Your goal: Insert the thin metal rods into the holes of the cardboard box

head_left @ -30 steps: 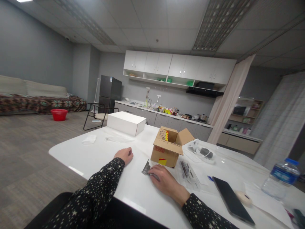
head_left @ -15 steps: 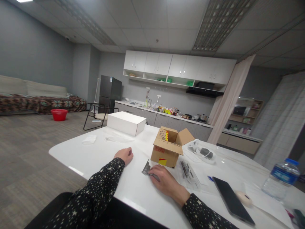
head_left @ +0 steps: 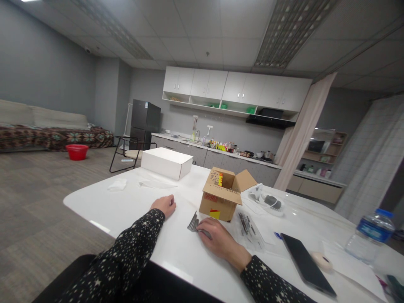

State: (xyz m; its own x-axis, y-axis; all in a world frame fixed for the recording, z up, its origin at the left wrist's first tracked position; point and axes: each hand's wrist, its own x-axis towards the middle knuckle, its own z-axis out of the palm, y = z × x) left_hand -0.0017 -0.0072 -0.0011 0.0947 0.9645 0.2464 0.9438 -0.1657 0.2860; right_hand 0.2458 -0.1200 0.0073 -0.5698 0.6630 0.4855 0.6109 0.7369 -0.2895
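Observation:
My right hand (head_left: pixel 217 238) rests on the white table (head_left: pixel 132 206) with its fingers closed on a bundle of small grey metal pieces (head_left: pixel 193 223), which fan out to the left of the fingertips. My left hand (head_left: pixel 164 205) lies curled on the table further left, holding nothing that I can see. An open brown cardboard box (head_left: pixel 222 194) stands just behind my right hand. To the right of that hand lies a clear plastic bag of dark small parts (head_left: pixel 248 227).
A closed white box (head_left: pixel 166 162) sits at the table's far side. A black phone (head_left: pixel 304 263), a water bottle (head_left: pixel 369 235) and a bagged grey item (head_left: pixel 268 202) lie to the right. A chair (head_left: pixel 128 153) stands beyond the table.

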